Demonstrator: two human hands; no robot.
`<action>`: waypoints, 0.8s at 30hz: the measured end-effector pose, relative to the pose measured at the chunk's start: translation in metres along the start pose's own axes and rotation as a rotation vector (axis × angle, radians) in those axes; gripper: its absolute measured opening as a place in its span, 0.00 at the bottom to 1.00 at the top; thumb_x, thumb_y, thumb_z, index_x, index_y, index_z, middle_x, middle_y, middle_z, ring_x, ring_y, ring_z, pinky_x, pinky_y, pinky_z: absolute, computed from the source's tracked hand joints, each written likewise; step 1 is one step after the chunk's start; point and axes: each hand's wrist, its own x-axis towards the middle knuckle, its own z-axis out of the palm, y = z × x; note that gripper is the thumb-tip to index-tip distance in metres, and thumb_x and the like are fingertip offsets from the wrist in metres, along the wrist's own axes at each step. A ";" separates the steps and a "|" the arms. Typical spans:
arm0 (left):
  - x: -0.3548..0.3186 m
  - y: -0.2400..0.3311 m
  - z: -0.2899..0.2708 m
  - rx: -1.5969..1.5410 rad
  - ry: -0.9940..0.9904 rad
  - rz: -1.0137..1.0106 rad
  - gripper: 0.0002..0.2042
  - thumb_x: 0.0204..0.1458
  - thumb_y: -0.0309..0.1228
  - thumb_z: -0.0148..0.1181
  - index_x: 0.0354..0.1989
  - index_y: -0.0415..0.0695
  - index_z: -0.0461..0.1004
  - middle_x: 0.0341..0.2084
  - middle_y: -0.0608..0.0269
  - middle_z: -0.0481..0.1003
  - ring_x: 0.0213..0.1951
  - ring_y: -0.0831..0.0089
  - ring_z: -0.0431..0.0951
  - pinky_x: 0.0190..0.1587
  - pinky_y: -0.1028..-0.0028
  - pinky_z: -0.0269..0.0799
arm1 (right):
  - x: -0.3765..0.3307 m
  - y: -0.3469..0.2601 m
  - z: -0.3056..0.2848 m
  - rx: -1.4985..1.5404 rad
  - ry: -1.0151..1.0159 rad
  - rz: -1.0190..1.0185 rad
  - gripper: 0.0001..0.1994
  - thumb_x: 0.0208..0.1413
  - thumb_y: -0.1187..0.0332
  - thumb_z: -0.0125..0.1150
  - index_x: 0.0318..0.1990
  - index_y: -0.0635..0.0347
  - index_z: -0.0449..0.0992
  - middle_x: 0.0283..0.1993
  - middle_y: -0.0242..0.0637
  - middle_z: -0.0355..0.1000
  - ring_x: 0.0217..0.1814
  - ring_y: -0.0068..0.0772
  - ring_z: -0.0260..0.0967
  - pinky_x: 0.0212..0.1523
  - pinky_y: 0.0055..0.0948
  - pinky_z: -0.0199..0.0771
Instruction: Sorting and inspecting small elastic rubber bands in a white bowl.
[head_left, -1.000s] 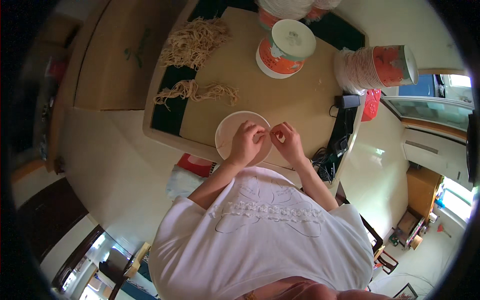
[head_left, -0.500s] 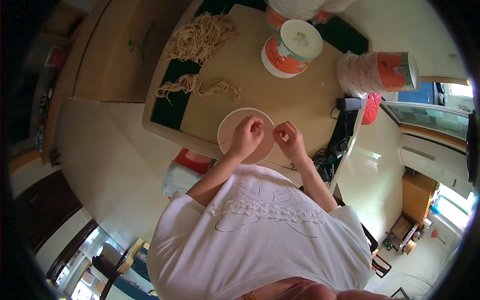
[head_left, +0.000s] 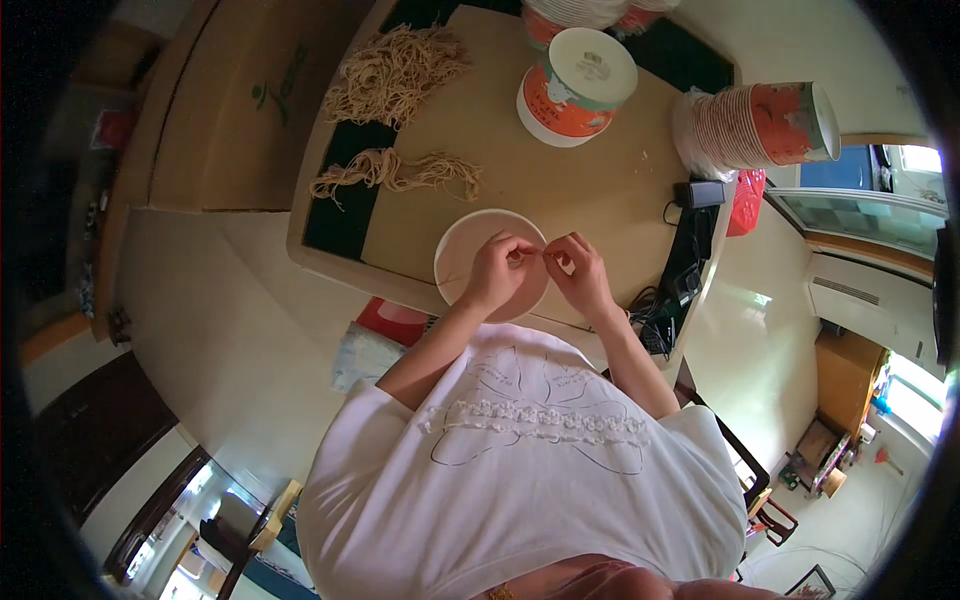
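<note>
Left hand (head_left: 497,270) pinches a thin strand (head_left: 453,281) over the pale bowl (head_left: 467,236); right hand's (head_left: 580,275) grip is pressed together alongside, contents indiscernible.

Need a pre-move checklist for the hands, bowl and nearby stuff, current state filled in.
1. Left hand pinched, above the bowl: ok.
2. Right hand pinched, close to the left: ok.
3. What sits in the pinch: cannot tell, too small.
4. White round bowl open side up: ok.
5. Bowl's base fully on the table: cannot tell, hidden.
6. Twisted bundle of beige strands apart from both hands: ok.
</note>
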 end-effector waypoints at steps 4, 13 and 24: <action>0.000 0.004 -0.005 -0.016 -0.029 -0.059 0.03 0.46 0.21 0.61 0.30 0.39 0.76 0.29 0.57 0.76 0.33 0.65 0.78 0.36 0.72 0.75 | 0.000 -0.006 0.000 0.037 -0.008 0.024 0.04 0.49 0.75 0.61 0.33 0.61 0.74 0.31 0.38 0.70 0.30 0.32 0.69 0.31 0.27 0.70; -0.002 0.021 -0.006 0.199 0.096 0.074 0.04 0.43 0.22 0.63 0.27 0.42 0.76 0.24 0.61 0.73 0.30 0.63 0.74 0.34 0.68 0.70 | 0.003 -0.003 0.004 0.046 0.048 0.010 0.04 0.47 0.76 0.62 0.31 0.60 0.75 0.30 0.40 0.71 0.29 0.38 0.70 0.29 0.32 0.71; -0.002 0.012 0.001 0.224 0.086 0.061 0.04 0.41 0.22 0.64 0.27 0.42 0.77 0.24 0.60 0.74 0.29 0.62 0.75 0.33 0.68 0.72 | 0.002 -0.005 0.003 -0.123 0.001 -0.052 0.04 0.45 0.73 0.62 0.30 0.56 0.76 0.30 0.36 0.71 0.36 0.40 0.69 0.37 0.36 0.65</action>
